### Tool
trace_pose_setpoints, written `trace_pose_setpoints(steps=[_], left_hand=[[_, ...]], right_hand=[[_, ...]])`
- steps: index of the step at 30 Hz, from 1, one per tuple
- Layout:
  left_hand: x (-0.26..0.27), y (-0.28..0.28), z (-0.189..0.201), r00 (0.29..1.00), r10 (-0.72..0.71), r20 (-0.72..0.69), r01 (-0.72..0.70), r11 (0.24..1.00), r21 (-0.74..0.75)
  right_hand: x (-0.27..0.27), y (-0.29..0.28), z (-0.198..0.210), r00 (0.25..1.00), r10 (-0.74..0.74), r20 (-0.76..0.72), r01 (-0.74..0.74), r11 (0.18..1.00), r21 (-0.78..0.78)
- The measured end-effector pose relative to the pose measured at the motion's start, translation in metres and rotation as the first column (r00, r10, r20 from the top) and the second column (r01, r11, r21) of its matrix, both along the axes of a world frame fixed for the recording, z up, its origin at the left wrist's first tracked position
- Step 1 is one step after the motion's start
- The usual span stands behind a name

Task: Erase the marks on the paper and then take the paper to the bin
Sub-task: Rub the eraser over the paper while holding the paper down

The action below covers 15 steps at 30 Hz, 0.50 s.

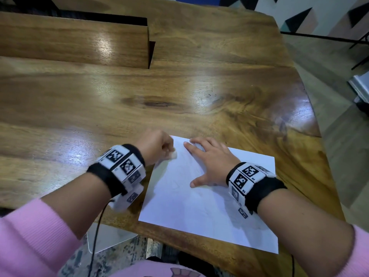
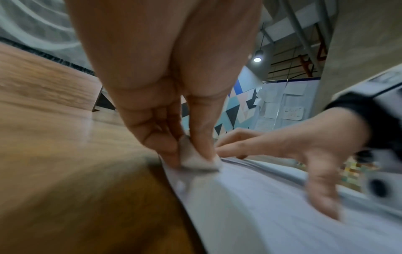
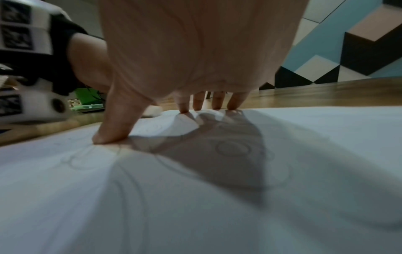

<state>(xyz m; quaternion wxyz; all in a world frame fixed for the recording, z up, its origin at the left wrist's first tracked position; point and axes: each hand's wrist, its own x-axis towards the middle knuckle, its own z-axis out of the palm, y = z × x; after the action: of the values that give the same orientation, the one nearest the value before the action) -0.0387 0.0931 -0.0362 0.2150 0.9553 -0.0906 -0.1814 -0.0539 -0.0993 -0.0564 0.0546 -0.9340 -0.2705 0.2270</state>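
Observation:
A white sheet of paper (image 1: 207, 200) with faint pencil marks (image 3: 231, 148) lies on the wooden table near its front edge. My left hand (image 1: 157, 146) pinches a small white eraser (image 1: 173, 155) between thumb and fingers (image 2: 202, 130). The eraser (image 2: 195, 158) touches the paper's far left edge (image 2: 261, 214). My right hand (image 1: 209, 160) lies flat on the upper part of the sheet, fingers spread and straight, thumb (image 3: 113, 127) pressing down. The paper (image 3: 217, 197) bulges slightly under this hand. No bin is in view.
The wooden table (image 1: 139, 96) stretches far ahead and to the left. A raised wooden divider (image 1: 79, 41) stands at the back left. The table's right edge (image 1: 319, 136) drops to the floor. A cable (image 1: 97, 232) hangs from my left wrist.

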Motion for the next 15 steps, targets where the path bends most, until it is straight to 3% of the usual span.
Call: trace_pose_setpoints(steps=[2, 7, 12, 15], left_hand=[[-0.005, 0.005, 0.001, 0.998, -0.029, -0.062, 0.028, 0.999, -0.024], [0.014, -0.008, 0.001, 0.993, 0.103, 0.066, -0.101, 0.994, -0.029], [-0.003, 0.005, 0.002, 0.994, 0.002, -0.107, -0.001, 1.000, 0.014], [0.005, 0.001, 0.004, 0.996, 0.093, -0.010, -0.093, 0.996, -0.014]], right_hand=[[0.000, 0.000, 0.000, 1.000, 0.004, 0.001, -0.004, 1.000, -0.007], [0.002, 0.002, 0.002, 1.000, 0.015, 0.009, -0.015, 0.999, -0.034], [0.002, 0.003, 0.003, 1.000, 0.014, 0.001, -0.014, 0.999, -0.041], [0.001, 0.004, 0.004, 1.000, 0.012, 0.000, -0.012, 0.999, -0.040]])
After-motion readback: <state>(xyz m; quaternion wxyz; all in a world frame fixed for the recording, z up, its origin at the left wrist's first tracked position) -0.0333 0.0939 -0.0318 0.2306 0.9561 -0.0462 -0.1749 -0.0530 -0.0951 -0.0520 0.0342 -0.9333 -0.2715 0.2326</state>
